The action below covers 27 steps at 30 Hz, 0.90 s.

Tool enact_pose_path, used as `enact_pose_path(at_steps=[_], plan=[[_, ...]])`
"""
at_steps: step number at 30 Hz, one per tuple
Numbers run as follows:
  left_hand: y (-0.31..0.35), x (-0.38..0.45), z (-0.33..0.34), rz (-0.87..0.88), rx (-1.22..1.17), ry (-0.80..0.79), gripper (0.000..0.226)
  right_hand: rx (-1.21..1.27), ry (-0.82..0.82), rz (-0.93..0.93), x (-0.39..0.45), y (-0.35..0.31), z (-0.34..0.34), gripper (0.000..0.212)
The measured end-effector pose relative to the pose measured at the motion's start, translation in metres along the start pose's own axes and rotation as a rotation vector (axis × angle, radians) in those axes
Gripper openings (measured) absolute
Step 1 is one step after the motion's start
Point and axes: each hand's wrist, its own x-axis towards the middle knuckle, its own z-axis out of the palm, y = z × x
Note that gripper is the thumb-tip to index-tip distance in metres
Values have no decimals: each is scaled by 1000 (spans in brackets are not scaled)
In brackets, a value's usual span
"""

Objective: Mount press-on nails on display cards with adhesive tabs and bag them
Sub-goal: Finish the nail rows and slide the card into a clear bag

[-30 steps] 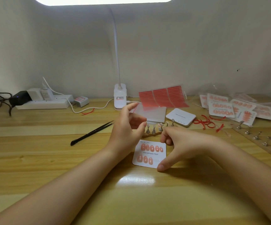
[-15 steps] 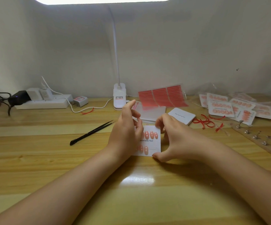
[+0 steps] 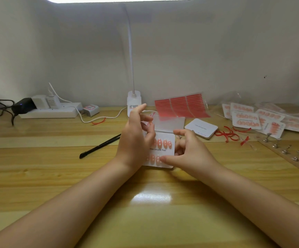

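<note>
While both hands grip its side edges, left hand (image 3: 136,140) and right hand (image 3: 190,153), the display card (image 3: 163,149) stands between them, long axis vertical, print upright, facing the camera.

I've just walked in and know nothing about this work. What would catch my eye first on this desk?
Probably the white card of orange press-on nails at the desk's centre, with the left hand and right hand on either side of it. Next, the bright red adhesive strips propped against the back wall, and a pile of finished bagged cards at the far right.
</note>
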Motion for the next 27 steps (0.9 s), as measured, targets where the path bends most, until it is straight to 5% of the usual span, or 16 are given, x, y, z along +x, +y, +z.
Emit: enact_pose_path(at_steps=[9,15,17,20,27], plan=[[10,4,-2,95,-41,72,49,219,-82,7,-10,-14,5,77],[17,6,-5,138,-88,127,43,463,-159,-24,-14,-22,5,110],[16,9,-7,96,-94,142,41,648,-180,90,-11,-25,1,92],[15,15,-12,-3,-123,163,39,833,-316,239,-8,-33,-4,24],[19,25,-22,-81,-151,169,30,869,-183,253,-2,-40,-15,17]])
